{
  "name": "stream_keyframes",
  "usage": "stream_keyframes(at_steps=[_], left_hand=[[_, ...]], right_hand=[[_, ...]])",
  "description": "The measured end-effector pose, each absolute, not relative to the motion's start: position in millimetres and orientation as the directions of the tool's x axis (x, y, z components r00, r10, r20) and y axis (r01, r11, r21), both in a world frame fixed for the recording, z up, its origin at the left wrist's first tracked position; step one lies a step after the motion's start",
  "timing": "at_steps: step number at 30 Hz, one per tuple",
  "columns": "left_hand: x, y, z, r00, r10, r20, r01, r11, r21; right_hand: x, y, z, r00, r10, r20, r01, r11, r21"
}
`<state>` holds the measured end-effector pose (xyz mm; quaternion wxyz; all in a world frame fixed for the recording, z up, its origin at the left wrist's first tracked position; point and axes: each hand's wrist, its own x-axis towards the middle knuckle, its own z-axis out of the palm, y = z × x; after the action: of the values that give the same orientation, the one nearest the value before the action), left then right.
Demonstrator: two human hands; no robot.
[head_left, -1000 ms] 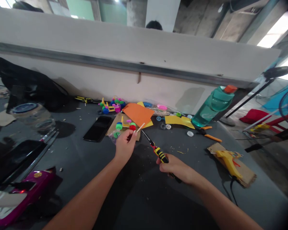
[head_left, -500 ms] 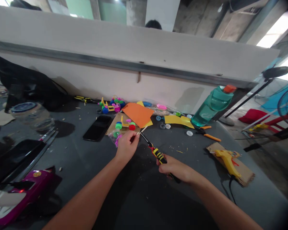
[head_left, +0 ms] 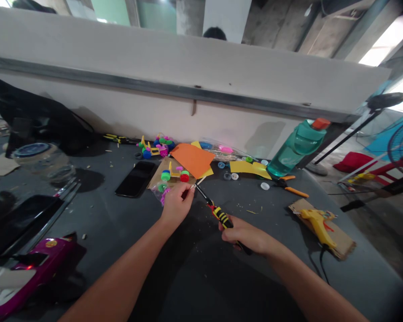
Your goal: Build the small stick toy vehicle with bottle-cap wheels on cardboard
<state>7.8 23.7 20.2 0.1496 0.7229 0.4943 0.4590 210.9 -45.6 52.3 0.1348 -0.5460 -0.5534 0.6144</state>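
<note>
My right hand is closed round the black-and-yellow handles of a pair of long-nose pliers. Their narrow dark jaws point up and left to the fingertips of my left hand. There, thumb and fingers pinch a thin pale stick, and the jaws' tips meet it. Whether the jaws are closed on the stick is too small to tell. Just beyond lie an orange paper sheet and a small yellow toy frame with green and red wheels. A clear bag of coloured parts is beside my left hand.
A black phone lies left of the bag. Bottle caps, yellow paper strips and a teal bottle are at the back right. Orange-handled pliers and a yellow glue gun on cardboard lie right. A clear jar stands left.
</note>
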Motion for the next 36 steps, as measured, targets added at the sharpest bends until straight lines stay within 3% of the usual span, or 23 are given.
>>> stream_keyframes(at_steps=[14, 28, 36], left_hand=[[7.1, 23.1, 22.5, 0.12, 0.852, 0.51, 0.579, -0.477, 0.661], [8.6, 24.0, 22.0, 0.139, 0.876, 0.461, 0.604, -0.444, 0.662], [8.2, 22.2, 24.9, 0.142, 0.871, 0.47, 0.601, -0.453, 0.659]], right_hand=[[209.2, -46.1, 54.5, -0.353, 0.776, -0.522, 0.43, -0.362, -0.827], [205.0, -49.9, 49.2, -0.374, 0.753, -0.542, 0.249, -0.482, -0.84], [208.0, -51.2, 50.2, -0.376, 0.743, -0.554, 0.246, -0.496, -0.833]])
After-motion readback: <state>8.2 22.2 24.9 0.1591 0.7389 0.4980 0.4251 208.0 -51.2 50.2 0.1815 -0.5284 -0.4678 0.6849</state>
